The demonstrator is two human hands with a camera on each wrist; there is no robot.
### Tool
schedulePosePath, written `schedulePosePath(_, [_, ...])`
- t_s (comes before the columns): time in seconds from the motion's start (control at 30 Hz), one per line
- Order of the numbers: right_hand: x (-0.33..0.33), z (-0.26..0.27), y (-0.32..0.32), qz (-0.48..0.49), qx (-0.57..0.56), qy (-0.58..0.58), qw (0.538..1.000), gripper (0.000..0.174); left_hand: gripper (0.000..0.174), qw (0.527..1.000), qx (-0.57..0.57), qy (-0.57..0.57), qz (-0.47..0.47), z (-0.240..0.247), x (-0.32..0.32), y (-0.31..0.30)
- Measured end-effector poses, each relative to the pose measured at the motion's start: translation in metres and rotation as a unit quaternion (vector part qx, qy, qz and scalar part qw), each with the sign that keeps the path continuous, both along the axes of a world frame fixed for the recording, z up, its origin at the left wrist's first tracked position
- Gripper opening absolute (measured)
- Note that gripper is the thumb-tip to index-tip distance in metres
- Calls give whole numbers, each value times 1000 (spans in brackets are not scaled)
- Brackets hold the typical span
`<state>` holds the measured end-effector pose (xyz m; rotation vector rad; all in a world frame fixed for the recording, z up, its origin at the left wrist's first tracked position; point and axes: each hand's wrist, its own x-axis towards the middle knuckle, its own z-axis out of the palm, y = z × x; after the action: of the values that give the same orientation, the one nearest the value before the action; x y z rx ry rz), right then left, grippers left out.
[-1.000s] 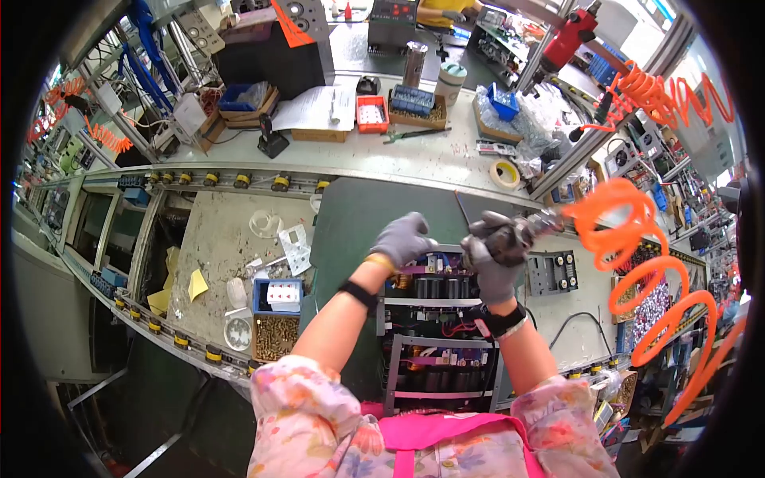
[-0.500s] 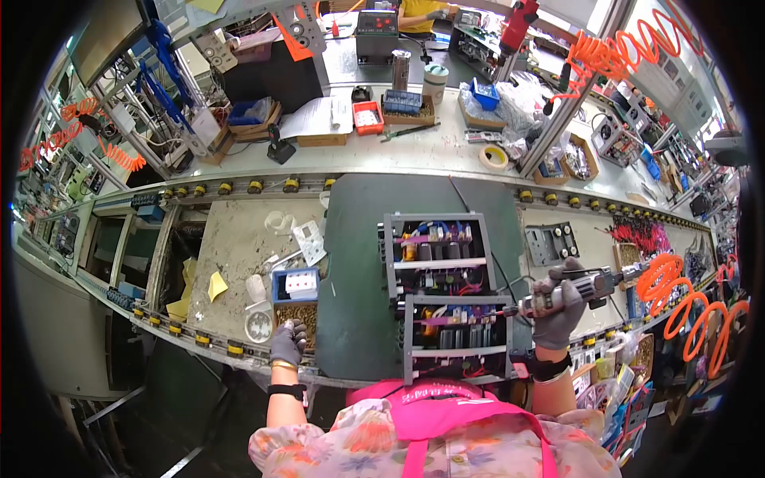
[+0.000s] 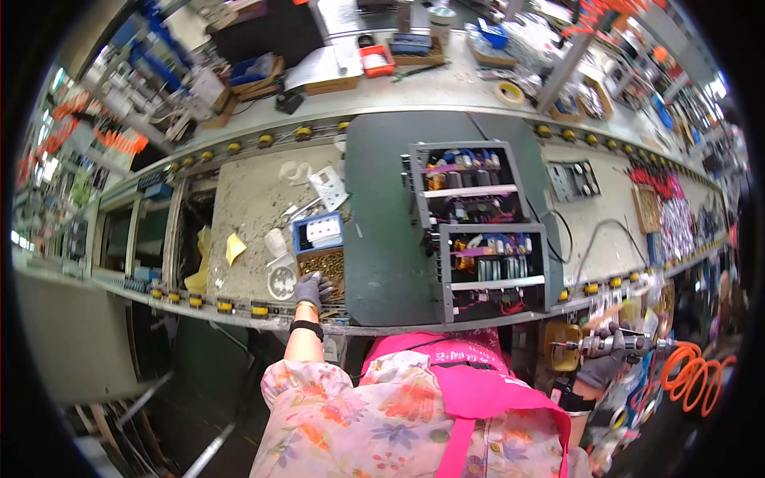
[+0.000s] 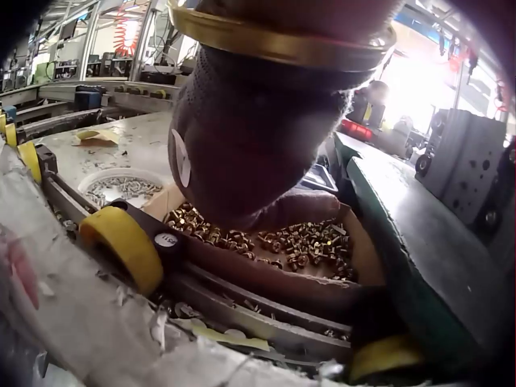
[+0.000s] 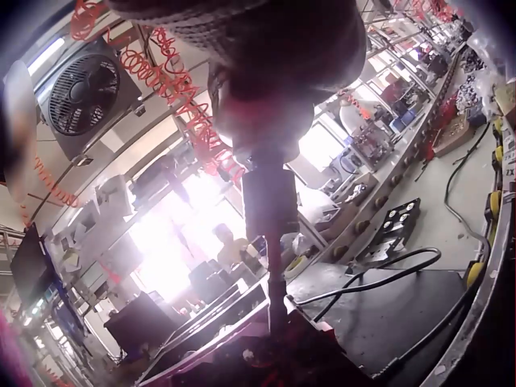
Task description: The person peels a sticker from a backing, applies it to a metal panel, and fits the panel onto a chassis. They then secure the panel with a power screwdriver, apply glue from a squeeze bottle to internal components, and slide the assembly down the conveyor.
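My gloved left hand (image 3: pixel 313 291) is at the box of brass screws (image 3: pixel 325 263), left of the green board. In the left wrist view its fingers reach down over the loose screws (image 4: pixel 302 246); the fingertips are partly hidden, so I cannot tell whether they pinch any. My gloved right hand (image 3: pixel 602 373) grips a pneumatic screwdriver (image 3: pixel 615 344), held low at the right beyond the bench's front edge, bit pointing left. Two open-frame electronic units (image 3: pixel 492 284) stand one behind the other on the green board (image 3: pixel 382 199).
An orange coiled air hose (image 3: pixel 697 373) runs from the screwdriver. Behind the screws sits a blue bin (image 3: pixel 300 237) with white labelled pieces. A black cable (image 3: pixel 567 235) loops right of the units, near a grey bracket (image 3: pixel 574 182). Yellow rollers (image 3: pixel 259 311) line the bench edge.
My left hand has gone from the far unit to the screw box. My right hand has carried the screwdriver from the far unit down to the right, off the bench. The head view has shifted.
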<state>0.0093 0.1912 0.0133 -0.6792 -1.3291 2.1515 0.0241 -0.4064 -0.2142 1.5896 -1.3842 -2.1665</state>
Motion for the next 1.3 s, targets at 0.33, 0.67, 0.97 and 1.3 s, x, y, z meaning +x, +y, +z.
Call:
schedulePosePath(0.33, [54,-29,4,-189,81,-11,979,29,36,987,-52,-63,-137,-41,-7,-36])
schedulePosePath(0.67, [-12,-99,71,-255,187,1,949,33,20,974,-176,-45,-133,4,24,8])
schedulePosePath(0.97, [-65,-198,116,-226,246,-117,935,38,15,981,-159,-64,-87,44,71,40])
schedulePosePath(1.3, [-31,-186,75,-176,430,-234,854,41,16,958,-230,21,-169,28,43,88])
